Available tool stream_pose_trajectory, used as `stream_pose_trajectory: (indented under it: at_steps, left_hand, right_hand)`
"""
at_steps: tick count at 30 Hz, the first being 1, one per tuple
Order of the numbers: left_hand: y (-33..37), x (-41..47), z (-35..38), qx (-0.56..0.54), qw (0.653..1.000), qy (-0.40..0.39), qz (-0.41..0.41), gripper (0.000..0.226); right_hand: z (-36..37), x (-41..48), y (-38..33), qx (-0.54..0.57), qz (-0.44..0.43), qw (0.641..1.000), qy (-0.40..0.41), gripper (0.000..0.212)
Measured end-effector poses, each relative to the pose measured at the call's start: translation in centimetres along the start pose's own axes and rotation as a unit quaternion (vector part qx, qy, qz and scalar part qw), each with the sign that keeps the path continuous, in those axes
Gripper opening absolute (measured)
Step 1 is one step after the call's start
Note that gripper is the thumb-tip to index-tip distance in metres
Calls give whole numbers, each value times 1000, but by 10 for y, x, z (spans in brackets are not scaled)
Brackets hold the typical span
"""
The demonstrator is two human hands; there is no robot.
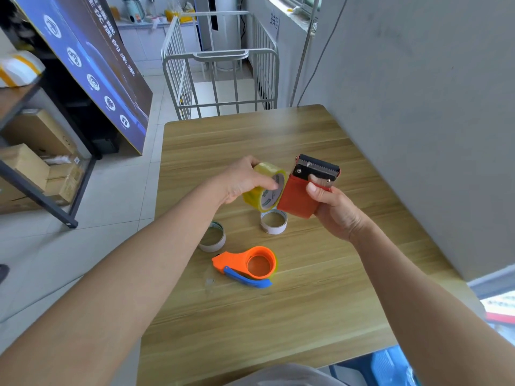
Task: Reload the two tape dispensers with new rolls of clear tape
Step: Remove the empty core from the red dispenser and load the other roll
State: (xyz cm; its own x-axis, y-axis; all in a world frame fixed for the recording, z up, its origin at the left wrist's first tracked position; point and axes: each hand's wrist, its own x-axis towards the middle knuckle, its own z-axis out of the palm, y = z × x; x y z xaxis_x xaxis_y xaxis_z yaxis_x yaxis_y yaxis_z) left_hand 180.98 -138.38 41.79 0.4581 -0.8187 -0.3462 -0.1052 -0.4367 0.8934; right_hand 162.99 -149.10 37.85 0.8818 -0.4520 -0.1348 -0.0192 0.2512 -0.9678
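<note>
Tape roll (262, 190) in left hand (245, 179) touches red dispenser (302, 195) in right hand (334, 210).

Bright, even daylight is cast across the wooden table (278, 316); shadows are kept soft, and straight lines are bowed near the edges.

Both bare forearms reach forward above the table (278, 316), left hand (245, 181) curled in a grip, right hand (335, 211) clenched, thumb up, just beside it.
</note>
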Motion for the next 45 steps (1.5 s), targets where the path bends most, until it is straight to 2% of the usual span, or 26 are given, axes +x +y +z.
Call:
stream_pose_trajectory:
  at_steps: [1,3,6,10,13,16,20,21,25,27,29,31,34,36,38,40,42,43,45]
  left_hand:
    - [0,0,1,25,1000,8,15,49]
    - [-1,-1,2,54,998,9,39,41]
    - [-2,-3,3,96,993,20,68,36]
    - [0,-7,2,135,985,47,101,38]
    - [0,-10,-1,153,982,48,103,44]
    - [1,-13,-5,169,981,24,94,49]
    - [6,-18,-4,166,980,-50,101,52]
    - [6,-18,-4,157,980,-64,100,54]
    - [1,-17,-9,59,991,-96,77,52]
    - [-5,-16,-9,-4,996,-69,59,44]
    - [-11,-14,-8,-46,998,-6,34,33]
    - [-15,-13,-5,-70,996,51,7,31]
    - [-11,-13,2,-9,992,128,-13,33]
    - [-7,-10,5,37,981,188,-13,30]
    - [-4,-8,6,37,973,227,-23,34]
    - [-2,-7,7,33,969,241,-41,48]
    - [-2,-10,7,53,962,264,-40,50]
    - [-1,-12,7,52,967,250,-27,46]
    - [0,-17,9,23,993,115,17,31]
  right_hand:
    - [0,0,0,4,2,1000,-2,82]
    - [1,-2,0,6,1,1000,-17,91]
    - [1,-6,1,19,7,999,-34,88]
    - [0,-6,3,29,13,999,-16,84]
    - [-3,-5,4,44,4,999,1,79]
    - [-5,-5,3,56,14,998,-3,83]
    - [-2,-4,3,49,28,997,-59,56]
    - [-1,-5,2,53,36,995,-76,59]
    - [3,-6,-2,58,46,991,-108,89]
    - [7,-5,-5,79,35,990,-111,88]
    - [10,-3,-9,109,23,987,-112,73]
    - [13,-1,-11,133,17,985,-109,67]
    - [18,3,-13,133,9,986,-101,72]
    - [20,5,-12,133,5,987,-93,69]
    - [20,6,-11,140,1,986,-86,65]
    - [21,8,-11,144,-8,986,-83,60]
    - [21,9,-10,158,-18,984,-84,53]
    - [20,10,-9,172,-23,981,-87,50]
    - [20,11,-8,198,-25,975,-97,42]
